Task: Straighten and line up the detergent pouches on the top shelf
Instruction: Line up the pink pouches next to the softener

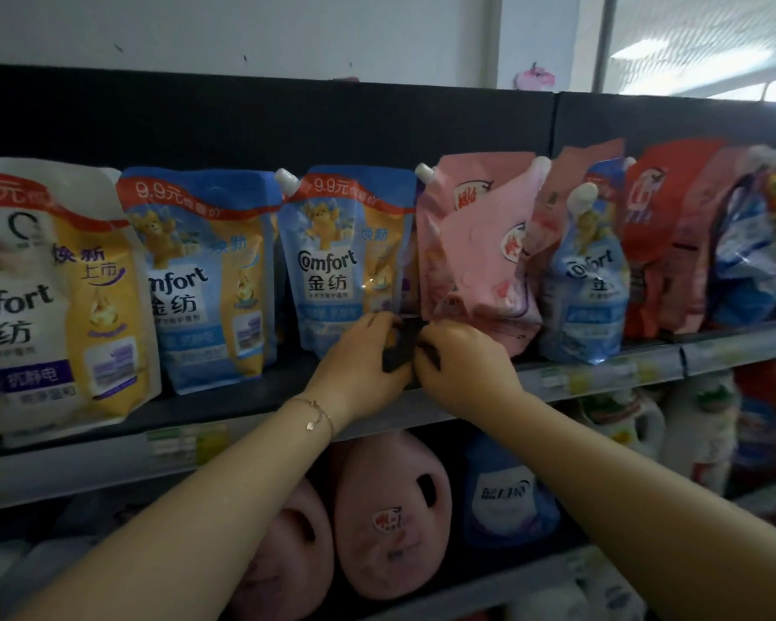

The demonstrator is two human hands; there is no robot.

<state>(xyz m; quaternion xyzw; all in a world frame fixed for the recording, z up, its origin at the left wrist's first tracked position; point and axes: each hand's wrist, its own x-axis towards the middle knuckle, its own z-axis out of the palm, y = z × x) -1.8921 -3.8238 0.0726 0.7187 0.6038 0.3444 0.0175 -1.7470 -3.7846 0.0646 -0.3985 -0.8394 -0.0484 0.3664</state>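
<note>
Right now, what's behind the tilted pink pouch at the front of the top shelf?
A second pink pouch with a white cap stands behind the tilted pink pouch. Its lower half is covered, so anything further back is hidden.

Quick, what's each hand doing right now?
Left hand: grips a dark object.
Right hand: pinches the same dark object.

Left hand [359, 354] and right hand [464, 367] meet at the top shelf [243, 398] front edge, both gripping a small dark object [398, 349], too blurred to identify, between upright blue Comfort pouch [350, 257] and tilted pink pouch [482, 271].
</note>
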